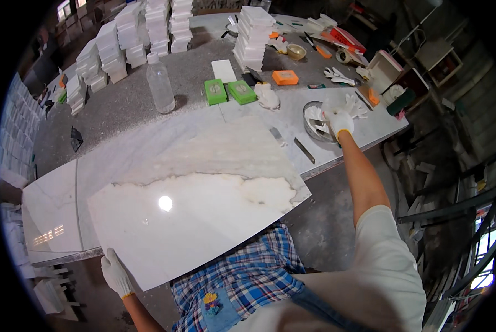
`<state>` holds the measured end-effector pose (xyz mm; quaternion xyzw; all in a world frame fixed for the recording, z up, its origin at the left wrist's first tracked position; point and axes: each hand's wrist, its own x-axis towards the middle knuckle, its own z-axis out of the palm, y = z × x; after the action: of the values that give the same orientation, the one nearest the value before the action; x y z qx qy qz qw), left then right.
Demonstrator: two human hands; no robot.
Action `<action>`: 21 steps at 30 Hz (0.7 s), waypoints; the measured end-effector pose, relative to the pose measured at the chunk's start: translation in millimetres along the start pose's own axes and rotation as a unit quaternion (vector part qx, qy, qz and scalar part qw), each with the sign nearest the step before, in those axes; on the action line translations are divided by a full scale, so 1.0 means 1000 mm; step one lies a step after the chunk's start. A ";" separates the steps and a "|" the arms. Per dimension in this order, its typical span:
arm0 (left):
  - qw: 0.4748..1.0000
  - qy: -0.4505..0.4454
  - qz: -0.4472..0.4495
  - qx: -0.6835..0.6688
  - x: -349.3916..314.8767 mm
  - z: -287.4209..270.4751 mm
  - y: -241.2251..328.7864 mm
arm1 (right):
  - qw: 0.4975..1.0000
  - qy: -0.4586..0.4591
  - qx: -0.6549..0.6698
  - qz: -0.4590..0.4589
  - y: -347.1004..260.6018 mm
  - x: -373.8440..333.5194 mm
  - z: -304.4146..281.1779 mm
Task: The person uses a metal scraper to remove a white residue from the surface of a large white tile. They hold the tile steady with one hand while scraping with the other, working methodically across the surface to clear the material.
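A large polished marble slab (203, 221) with a brown vein lies tilted across the worktop, its near edge overhanging towards my lap. My left hand (116, 272), in a white glove, grips the slab's near left edge, its fingers close together. On the right, my gloved right hand (339, 119) reaches into a round metal bowl (310, 130) with white stuff in it. Its fingers are closed round something I cannot make out, partly hidden by the glove. A flat dark blade (304, 150) and a small scraper (278, 136) lie between slab and bowl.
A clear plastic bottle (159, 86) stands beyond the slab. Further right are green boxes (215, 92), an orange box (285, 77) and a bunched white cloth (267, 96). Tall stacks of white tiles (253, 39) line the back. White gloves (339, 76) lie back right.
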<state>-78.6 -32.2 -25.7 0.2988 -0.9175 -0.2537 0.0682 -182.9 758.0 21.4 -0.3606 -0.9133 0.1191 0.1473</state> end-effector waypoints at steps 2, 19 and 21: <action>1.000 0.005 0.009 -0.008 -0.001 -0.001 0.001 | 1.000 -0.013 -0.023 0.001 -0.003 0.001 -0.001; 0.999 -0.011 -0.032 0.009 -0.003 -0.005 0.011 | 0.966 -0.132 -0.194 -0.110 0.002 -0.060 -0.030; 0.999 -0.009 -0.038 0.019 -0.005 -0.007 0.018 | 0.963 -0.116 -0.219 -0.107 0.001 -0.067 -0.029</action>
<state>-81.9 -19.6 -10.0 0.3326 -0.9106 -0.2414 0.0444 -124.7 715.2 36.1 -0.2681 -0.9611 -0.0589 -0.0300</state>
